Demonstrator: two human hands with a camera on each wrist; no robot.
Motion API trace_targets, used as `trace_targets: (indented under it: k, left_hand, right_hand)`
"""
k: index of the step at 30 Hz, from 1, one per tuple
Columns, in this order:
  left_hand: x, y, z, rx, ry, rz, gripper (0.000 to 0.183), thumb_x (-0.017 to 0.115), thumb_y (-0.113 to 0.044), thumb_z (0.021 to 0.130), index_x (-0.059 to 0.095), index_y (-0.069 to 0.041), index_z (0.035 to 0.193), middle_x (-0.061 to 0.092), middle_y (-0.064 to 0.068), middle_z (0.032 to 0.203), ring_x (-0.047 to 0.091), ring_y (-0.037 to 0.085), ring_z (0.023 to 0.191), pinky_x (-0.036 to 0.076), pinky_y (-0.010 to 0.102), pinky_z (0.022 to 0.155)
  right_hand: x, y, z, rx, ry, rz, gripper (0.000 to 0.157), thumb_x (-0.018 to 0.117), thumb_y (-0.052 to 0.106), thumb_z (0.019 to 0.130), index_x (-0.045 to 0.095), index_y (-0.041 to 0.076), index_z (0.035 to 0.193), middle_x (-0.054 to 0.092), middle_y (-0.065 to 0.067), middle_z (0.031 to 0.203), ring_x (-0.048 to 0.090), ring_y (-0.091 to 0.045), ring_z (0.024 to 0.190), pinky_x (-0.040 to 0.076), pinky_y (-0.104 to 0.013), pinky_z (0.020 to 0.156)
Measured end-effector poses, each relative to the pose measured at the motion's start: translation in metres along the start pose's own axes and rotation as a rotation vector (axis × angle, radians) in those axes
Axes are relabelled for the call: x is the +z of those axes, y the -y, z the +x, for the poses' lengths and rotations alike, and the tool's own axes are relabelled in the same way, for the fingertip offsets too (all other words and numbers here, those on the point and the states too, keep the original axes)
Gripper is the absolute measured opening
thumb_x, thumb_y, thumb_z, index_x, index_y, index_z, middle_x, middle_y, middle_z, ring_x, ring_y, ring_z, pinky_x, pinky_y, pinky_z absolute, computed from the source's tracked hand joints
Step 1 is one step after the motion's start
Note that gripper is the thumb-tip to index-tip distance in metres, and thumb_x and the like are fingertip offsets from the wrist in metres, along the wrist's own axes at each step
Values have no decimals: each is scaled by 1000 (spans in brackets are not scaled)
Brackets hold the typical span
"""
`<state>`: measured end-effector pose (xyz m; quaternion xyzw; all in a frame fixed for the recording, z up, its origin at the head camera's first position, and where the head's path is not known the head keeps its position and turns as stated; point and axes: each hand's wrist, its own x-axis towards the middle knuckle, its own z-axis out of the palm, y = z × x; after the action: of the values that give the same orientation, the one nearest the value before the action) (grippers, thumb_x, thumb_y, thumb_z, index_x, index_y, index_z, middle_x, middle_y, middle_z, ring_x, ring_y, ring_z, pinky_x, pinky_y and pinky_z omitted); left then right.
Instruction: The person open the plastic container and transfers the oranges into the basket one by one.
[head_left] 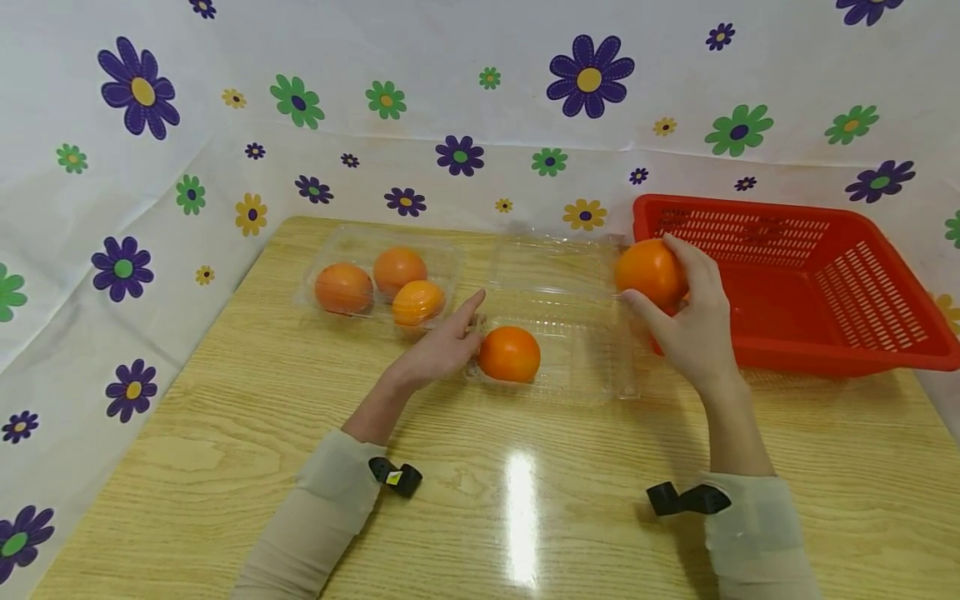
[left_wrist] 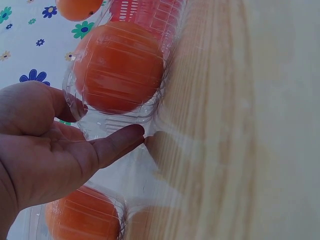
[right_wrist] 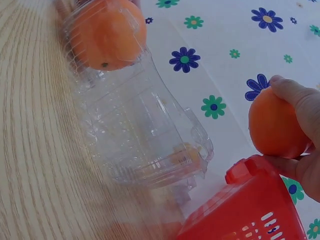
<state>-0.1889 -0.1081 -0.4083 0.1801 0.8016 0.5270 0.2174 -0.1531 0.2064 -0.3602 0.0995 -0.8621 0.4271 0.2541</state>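
Observation:
My right hand (head_left: 701,312) grips an orange (head_left: 648,271) between thumb and fingers, raised beside the left rim of the red basket (head_left: 825,360). In the right wrist view that orange (right_wrist: 275,122) is just off the basket's corner. A clear plastic box (head_left: 585,379) lies unfolded on the table, its lid (head_left: 555,262) toward the back. Inside its left end sits one orange (head_left: 510,354). My left hand (head_left: 438,346) touches the box's left end with extended fingers. The left wrist view shows its fingers (left_wrist: 117,145) against the end wall.
Left of the open box is another clear box (head_left: 322,246) with three oranges (head_left: 400,271) inside, its lid seemingly down. The red basket fills the right side of the wooden table (head_left: 247,458). Flowered cloth (head_left: 420,75) hangs behind and to the left.

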Motion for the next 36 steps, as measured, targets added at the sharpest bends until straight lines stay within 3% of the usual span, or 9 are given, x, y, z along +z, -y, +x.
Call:
trace_targets:
  k: [5, 10, 13, 16, 21, 26, 29, 34, 36]
  left_hand:
    - [-1, -5, -1, 10, 2, 4, 64, 34, -8, 105, 1, -11, 160, 15, 24, 162, 40, 33, 116, 36, 32, 67]
    - [-3, -9, -1, 19, 9, 7, 65, 33, -8, 105, 0, -11, 160, 12, 23, 163, 36, 32, 127, 38, 35, 77]
    - [-4, -10, -1, 21, 9, 7, 64, 33, -9, 106, 0, -11, 160, 12, 22, 163, 38, 30, 123, 38, 36, 79]
    - [-5, -10, -1, 21, 2, 7, 64, 33, -9, 106, -1, -12, 160, 12, 22, 163, 43, 33, 103, 38, 34, 74]
    - [-3, -6, -1, 3, -6, 12, 64, 33, -10, 106, -1, -12, 160, 13, 22, 163, 44, 31, 104, 39, 29, 70]
    - [1, -3, -1, -18, -12, 16, 63, 33, -12, 107, 0, -12, 161, 15, 21, 163, 45, 33, 118, 42, 34, 80]
    - [1, -2, -2, -15, -12, 23, 63, 33, -11, 106, 0, -12, 161, 16, 22, 163, 35, 28, 135, 39, 37, 91]
    - [1, 0, -1, -9, -19, 15, 63, 33, -10, 106, 0, -13, 161, 17, 23, 162, 42, 29, 121, 41, 31, 76]
    - [2, 0, -1, -14, -20, 8, 63, 33, -11, 106, 0, -13, 161, 17, 23, 162, 45, 31, 106, 39, 29, 68]
  right_hand:
    - [-6, -1, 2, 10, -72, -5, 70, 80, 12, 83, 47, 11, 145, 46, -13, 143, 48, -23, 119, 50, -60, 91]
    - [-14, -2, 4, 40, -160, -21, 69, 80, 13, 84, 47, 14, 145, 47, -8, 143, 49, -18, 119, 53, -53, 90]
    - [-21, -3, 5, 70, -194, -17, 69, 80, 14, 84, 48, 17, 145, 46, -3, 143, 48, -16, 119, 53, -45, 92]
    - [-27, -5, 8, 87, -210, 2, 71, 80, 13, 83, 47, 19, 145, 45, -2, 145, 47, -18, 121, 51, -44, 97]
    - [-37, -13, 9, 129, -224, -27, 71, 79, 16, 84, 46, 21, 146, 44, -1, 145, 45, -19, 124, 46, -46, 102]
    - [-50, -22, 9, 167, -194, -101, 69, 77, 21, 87, 44, 20, 148, 42, -6, 147, 41, -23, 130, 40, -53, 106]
    - [-60, -26, 12, 195, -149, -150, 70, 74, 23, 89, 40, 17, 150, 39, -10, 149, 38, -28, 132, 38, -57, 107]
    - [-74, -35, 19, 222, -49, -237, 72, 70, 27, 92, 34, 15, 153, 32, -17, 152, 35, -37, 133, 38, -64, 104]
    - [-79, -39, 22, 237, -7, -265, 73, 68, 28, 93, 31, 14, 154, 29, -20, 153, 34, -41, 133, 37, -66, 104]
